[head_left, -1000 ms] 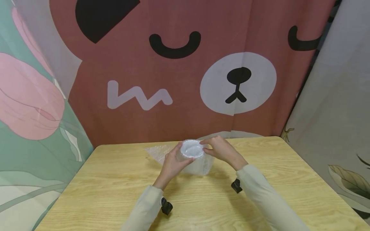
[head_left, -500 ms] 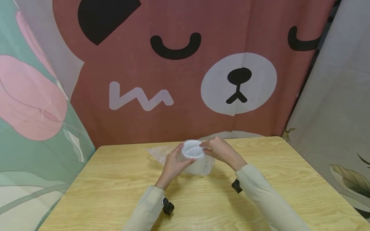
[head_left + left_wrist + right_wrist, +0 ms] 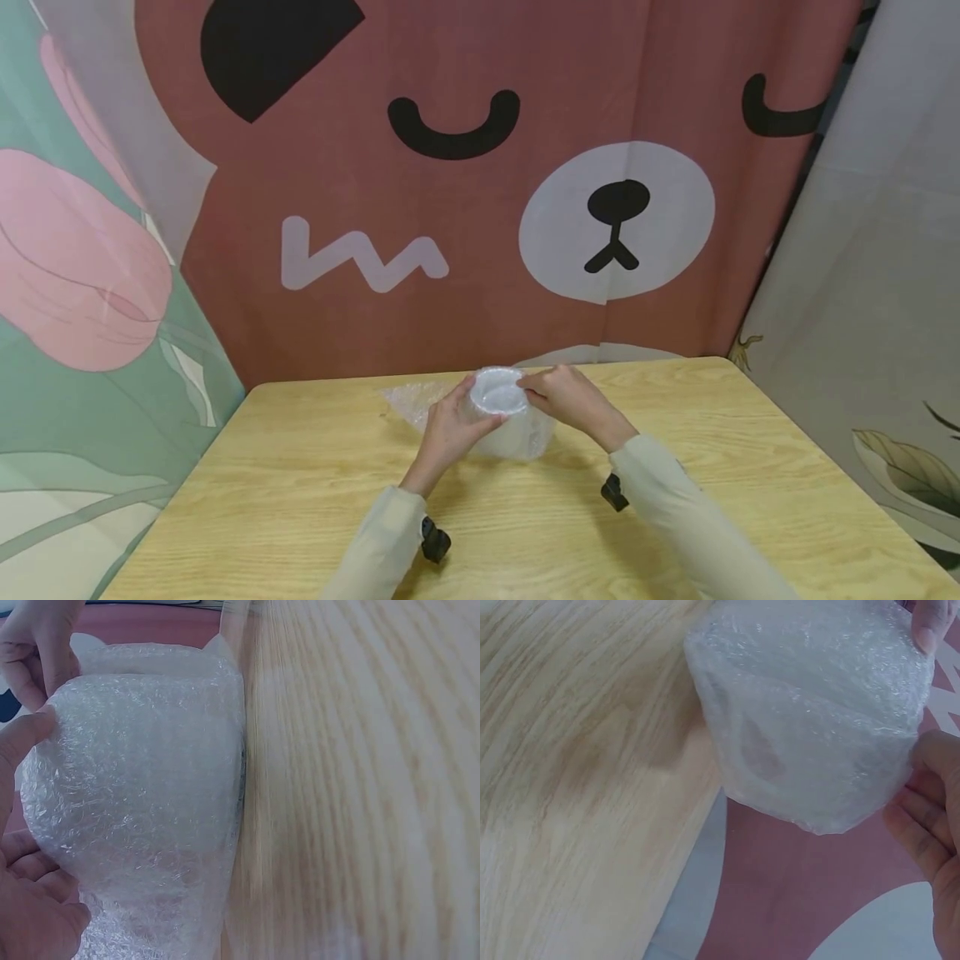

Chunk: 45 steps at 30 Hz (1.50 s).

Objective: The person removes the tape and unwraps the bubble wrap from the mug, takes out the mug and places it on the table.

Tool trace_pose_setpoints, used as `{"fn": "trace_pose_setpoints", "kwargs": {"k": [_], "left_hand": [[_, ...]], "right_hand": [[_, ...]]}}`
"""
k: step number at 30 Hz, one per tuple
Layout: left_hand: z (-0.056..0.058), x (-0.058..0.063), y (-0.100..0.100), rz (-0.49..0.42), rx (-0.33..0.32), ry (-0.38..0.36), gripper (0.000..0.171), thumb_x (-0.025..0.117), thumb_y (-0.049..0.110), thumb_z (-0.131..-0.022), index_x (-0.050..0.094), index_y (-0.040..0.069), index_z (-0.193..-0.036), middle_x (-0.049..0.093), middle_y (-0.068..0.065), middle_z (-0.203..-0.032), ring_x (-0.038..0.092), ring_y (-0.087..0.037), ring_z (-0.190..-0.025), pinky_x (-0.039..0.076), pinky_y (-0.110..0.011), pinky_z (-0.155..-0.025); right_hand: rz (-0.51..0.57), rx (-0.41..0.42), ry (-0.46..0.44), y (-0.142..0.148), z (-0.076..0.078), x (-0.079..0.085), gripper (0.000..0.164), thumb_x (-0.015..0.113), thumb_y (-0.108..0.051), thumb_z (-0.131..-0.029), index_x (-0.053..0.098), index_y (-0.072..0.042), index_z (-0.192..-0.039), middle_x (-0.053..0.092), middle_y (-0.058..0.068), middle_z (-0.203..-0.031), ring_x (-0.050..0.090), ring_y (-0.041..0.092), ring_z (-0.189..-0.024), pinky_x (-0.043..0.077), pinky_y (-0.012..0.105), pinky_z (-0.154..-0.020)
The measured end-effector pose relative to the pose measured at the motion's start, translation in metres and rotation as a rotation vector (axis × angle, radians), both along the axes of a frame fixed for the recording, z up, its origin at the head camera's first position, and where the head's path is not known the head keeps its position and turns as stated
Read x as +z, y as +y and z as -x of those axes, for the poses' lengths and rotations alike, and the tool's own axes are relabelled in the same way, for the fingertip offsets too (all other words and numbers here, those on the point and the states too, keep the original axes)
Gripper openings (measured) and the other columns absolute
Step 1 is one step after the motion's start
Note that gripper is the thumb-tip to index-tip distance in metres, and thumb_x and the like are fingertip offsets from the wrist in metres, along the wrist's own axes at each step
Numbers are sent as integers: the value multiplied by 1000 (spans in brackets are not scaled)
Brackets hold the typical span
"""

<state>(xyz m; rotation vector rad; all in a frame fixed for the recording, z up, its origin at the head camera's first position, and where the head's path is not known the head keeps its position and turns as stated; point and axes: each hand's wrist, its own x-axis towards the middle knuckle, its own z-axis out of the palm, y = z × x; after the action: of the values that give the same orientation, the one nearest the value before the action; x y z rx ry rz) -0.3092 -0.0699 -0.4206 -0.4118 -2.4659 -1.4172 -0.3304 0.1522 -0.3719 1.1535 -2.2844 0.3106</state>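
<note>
A cylinder wrapped in clear bubble wrap (image 3: 513, 437) stands near the table's far edge, its round, hollow-looking top facing up. My left hand (image 3: 450, 425) holds its left side, thumb at the near side of the rim and fingers spread round the far side. At the right of the rim, my right hand (image 3: 573, 400) pinches the edge of the wrap. A loose tail of bubble wrap (image 3: 412, 402) spreads leftward behind the left hand. In the right wrist view, the crinkled wrap (image 3: 817, 727) reaches the right fingertips. What lies inside the layers is hidden.
The light wooden table (image 3: 300, 500) ends just behind the wrapped cylinder. A curtain with a bear face (image 3: 480, 200) hangs at that far edge. Patterned curtains stand at both sides. Small black wrist cameras (image 3: 435, 540) sit under the sleeves.
My right fingers have drawn closer together at the rim, and that hand has dropped slightly. My left hand keeps its hold on the cylinder. The head view has shifted a little.
</note>
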Motion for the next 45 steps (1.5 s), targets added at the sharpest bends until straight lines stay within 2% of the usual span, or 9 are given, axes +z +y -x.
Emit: {"fn": "trace_pose_setpoints", "kwargs": {"k": [6, 14, 21, 27, 32, 36, 45], "left_hand": [[1, 1, 0, -15, -22, -13, 87, 83, 47, -73, 49, 8, -142, 48, -15, -142, 44, -31, -129, 40, -50, -101], [1, 2, -3, -11, -27, -38, 89, 83, 48, -73, 48, 6, -143, 48, -15, -141, 45, -31, -129, 41, -50, -99], [1, 2, -2, -15, -29, -31, 90, 83, 48, -72, 48, 6, -143, 48, -14, -142, 44, -30, -130, 40, -49, -101], [2, 2, -3, -17, -27, -6, 90, 84, 48, -71, 49, 4, -142, 48, -15, -141, 44, -30, -129, 40, -49, -102], [2, 3, -3, -10, -24, -8, 90, 84, 49, -71, 48, 5, -142, 47, -13, -142, 42, -30, -131, 38, -49, -103], [1, 4, -4, -9, -16, -22, 90, 84, 49, -71, 49, 7, -143, 47, -12, -143, 42, -30, -131, 38, -51, -103], [1, 4, -5, -12, -13, -22, 90, 85, 49, -69, 51, 7, -141, 49, -11, -141, 43, -28, -131, 37, -49, -104]], "right_hand": [[21, 25, 36, 3, 4, -6, 13, 70, 1, -84, 76, -1, -96, 71, 8, -79, 43, 1, -50, 43, 17, -49], [88, 104, 138, 6, 8, -17, 15, 74, 3, -80, 74, -1, -95, 71, 5, -78, 54, 5, -52, 49, 21, -50], [148, 78, 187, 7, 12, -21, 20, 78, 2, -76, 75, -1, -96, 71, 6, -76, 57, 7, -51, 49, 23, -48], [240, 63, 107, 5, 11, -19, 17, 77, 1, -79, 77, 0, -95, 73, 9, -81, 63, 8, -56, 52, 21, -52], [318, 49, 1, 4, 11, -18, 15, 75, 1, -82, 76, 2, -97, 73, 12, -83, 70, 14, -66, 55, 22, -58], [386, 41, -65, 4, 12, -19, 15, 75, 1, -82, 76, 2, -97, 73, 12, -85, 70, 15, -69, 54, 20, -59], [465, 65, -79, 5, 16, -21, 12, 74, 3, -80, 77, 3, -93, 72, 13, -83, 70, 15, -66, 54, 18, -58]]}}
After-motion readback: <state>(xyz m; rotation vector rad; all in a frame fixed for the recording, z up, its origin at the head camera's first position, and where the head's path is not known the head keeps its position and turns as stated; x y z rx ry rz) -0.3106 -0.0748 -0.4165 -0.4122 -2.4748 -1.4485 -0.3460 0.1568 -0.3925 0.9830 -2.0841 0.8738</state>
